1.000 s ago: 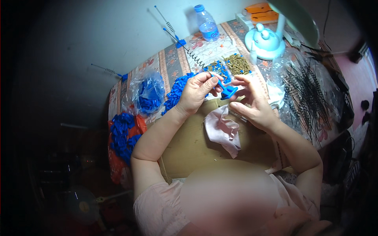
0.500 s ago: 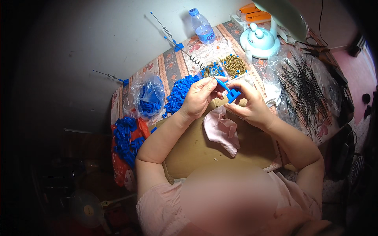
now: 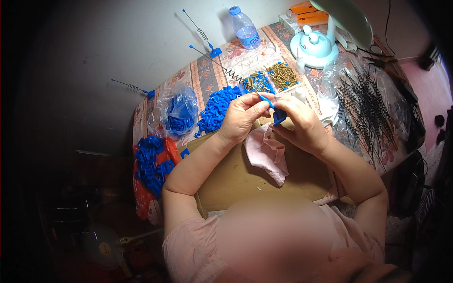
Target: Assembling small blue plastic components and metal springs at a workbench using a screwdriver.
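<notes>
Hands meet over the middle of the surface (image 3: 222, 63): your left hand (image 3: 241, 118) and right hand (image 3: 302, 126) both pinch one small blue part (image 3: 277, 115), held in the air just above the cardboard sheet (image 3: 245, 177) and the pink cloth (image 3: 266, 153). Each grip is clenched on the part, fingertips close together. Keep it low over the cardboard so a slip drops it there, and turn it toward the lamp (image 3: 315, 42) at the far edge so the joint stays lit. Just beyond your hands, a clear tray (image 3: 273, 79) holds brass pieces mixed with blue ones. Toward the left edge, a clear bag (image 3: 177, 113) holds blue parts; an orange bag (image 3: 153, 165) hanging off the left corner holds more. A loose blue pile (image 3: 214, 111) lies between bag and tray. At the right edge, black coiled wires (image 3: 365, 106) lie on clear plastic.
</notes>
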### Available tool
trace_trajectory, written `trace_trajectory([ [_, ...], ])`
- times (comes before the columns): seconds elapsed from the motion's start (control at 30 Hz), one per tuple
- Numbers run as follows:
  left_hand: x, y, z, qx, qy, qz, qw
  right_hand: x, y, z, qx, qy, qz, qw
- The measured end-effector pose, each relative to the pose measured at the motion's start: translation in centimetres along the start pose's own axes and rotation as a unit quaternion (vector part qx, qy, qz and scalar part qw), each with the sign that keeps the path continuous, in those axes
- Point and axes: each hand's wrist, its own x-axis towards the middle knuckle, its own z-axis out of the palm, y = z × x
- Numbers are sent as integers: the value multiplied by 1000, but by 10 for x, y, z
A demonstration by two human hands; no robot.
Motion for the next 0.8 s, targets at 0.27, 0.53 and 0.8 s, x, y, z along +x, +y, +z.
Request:
trace_trajectory([
  [0.27,-17,27,-6,43,26,87,995,1,-15,-5,3,21,33,999],
  [0.53,-62,47,-24,138,95,109,980,-7,-35,-5,-105,-191,69,974],
  [0.8,-99,26,-5,206,52,17,977,-19,-40,9,-180,-208,22,961],
])
